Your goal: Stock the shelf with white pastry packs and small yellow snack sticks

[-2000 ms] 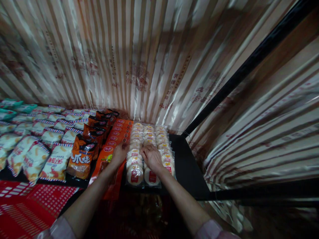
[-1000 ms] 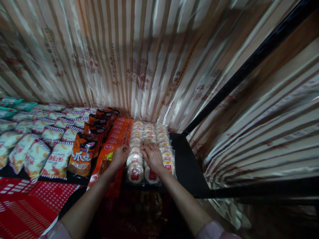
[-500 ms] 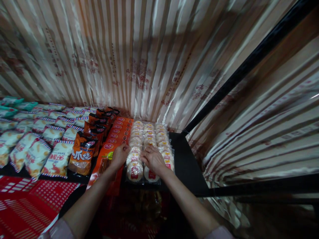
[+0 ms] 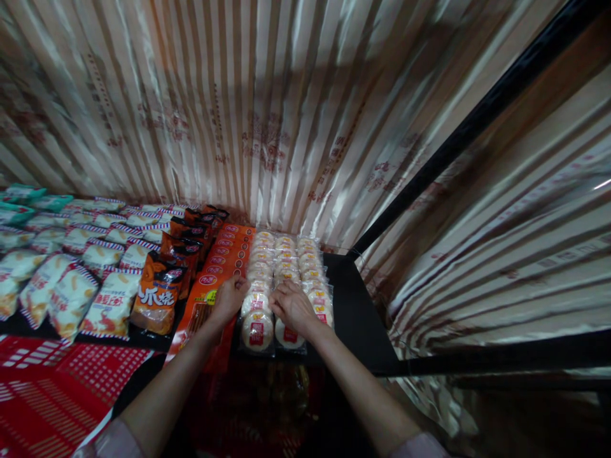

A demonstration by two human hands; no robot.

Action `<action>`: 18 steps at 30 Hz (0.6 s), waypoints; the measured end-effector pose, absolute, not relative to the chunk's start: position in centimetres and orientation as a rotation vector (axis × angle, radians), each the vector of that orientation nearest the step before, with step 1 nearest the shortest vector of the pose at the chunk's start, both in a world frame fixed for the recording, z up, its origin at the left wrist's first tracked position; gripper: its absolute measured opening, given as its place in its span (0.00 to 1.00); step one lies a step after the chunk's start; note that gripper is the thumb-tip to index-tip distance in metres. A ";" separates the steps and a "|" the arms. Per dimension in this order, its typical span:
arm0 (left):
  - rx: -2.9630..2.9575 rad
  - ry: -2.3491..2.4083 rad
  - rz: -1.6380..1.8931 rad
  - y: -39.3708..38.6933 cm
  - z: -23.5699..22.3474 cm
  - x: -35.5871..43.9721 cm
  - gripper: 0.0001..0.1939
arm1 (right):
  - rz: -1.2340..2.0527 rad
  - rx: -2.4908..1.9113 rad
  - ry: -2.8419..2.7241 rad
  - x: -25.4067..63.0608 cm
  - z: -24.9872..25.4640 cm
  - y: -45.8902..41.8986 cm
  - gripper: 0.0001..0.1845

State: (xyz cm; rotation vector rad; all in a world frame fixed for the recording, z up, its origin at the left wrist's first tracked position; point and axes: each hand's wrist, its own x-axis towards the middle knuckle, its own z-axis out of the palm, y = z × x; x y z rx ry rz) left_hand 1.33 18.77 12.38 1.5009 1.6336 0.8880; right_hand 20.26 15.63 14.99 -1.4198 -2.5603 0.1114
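Packs of round white rice crackers in clear wrap with red labels lie overlapped in three rows on a black shelf. My left hand is closed at the left edge of the left row, fingertips curled against a pack. On the other side of that row, my right hand is closed too, its fingers bent down over the left and middle rows. What its fingertips grip is partly hidden beneath the hand. Flat orange packets lie lengthwise beside my left hand and under its wrist.
Orange-and-black snack bags stand in a line farther left, then white snack bags and green bags. A red plastic basket is below left. A black shelf post slants up at right, before striped wrapping sheets.
The front packs of the left and middle rows have slid slightly toward me. My hands stay almost in the same place.
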 end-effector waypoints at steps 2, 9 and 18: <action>1.496 1.633 0.879 18.6 12.6 1.3 0.06 | 0.117 -1.417 -2.551 20.3 15.0 15.6 0.03; 1.531 1.786 0.783 17.2 13.5 0.8 0.05 | 0.143 -1.420 -2.520 20.4 15.0 15.6 0.02; 1.756 1.754 0.445 14.8 15.0 0.2 0.09 | 0.135 -1.401 -2.519 20.3 14.9 15.7 0.01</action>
